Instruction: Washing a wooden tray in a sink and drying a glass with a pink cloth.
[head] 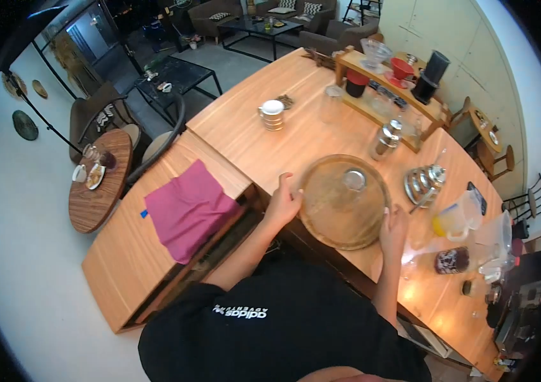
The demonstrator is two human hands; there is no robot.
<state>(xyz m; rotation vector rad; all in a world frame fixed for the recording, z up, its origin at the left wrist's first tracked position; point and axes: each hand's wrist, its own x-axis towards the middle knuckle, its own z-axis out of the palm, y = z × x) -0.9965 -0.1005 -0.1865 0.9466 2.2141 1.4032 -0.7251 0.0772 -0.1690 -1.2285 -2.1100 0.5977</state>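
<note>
A round wooden tray is in front of me at the edge of the wooden counter, with a small clear glass towards its far side. My left hand is at the tray's left rim, with one finger raised off it. On the opposite rim, my right hand grips the tray; part of its fingers is hidden. Just beyond the tray stands a metal-topped shaker. To its right are a ribbed metal pot and a metal spoon.
A purple cloth lies on the lower left counter. A white-topped cup stands farther back, near a wooden rack with coffee drippers. On the right are a plastic jug with yellow liquid and a dark-filled jar.
</note>
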